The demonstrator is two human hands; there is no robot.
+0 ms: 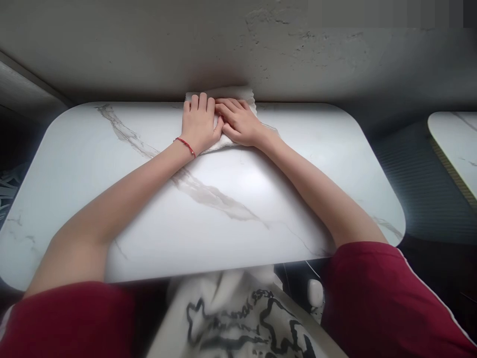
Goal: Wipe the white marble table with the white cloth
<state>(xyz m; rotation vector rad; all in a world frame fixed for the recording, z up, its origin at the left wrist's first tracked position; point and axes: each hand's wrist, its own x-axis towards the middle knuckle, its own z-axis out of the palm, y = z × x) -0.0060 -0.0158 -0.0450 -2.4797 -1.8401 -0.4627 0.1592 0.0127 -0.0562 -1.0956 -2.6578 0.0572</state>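
A white cloth (227, 93) lies at the far edge of the white, marble-patterned table (149, 238), its back edge against the wall. My left hand (199, 122) rests flat on the cloth's left part, fingers stretched toward the wall, a red cord bracelet (185, 146) round the wrist. Beside it my right hand (240, 123) lies on the cloth too, palm down and turned to the left, its fingers extended and slightly bent. The two hands touch or nearly touch near the left thumb. Most of the cloth's middle is hidden under them.
A grey wall (149, 54) with rough patches runs along the table's far side. Another marble-patterned table (456, 144) stands at the right. Below the near edge are a pale printed cloth (238, 318) over my lap and a small white object (315, 293).
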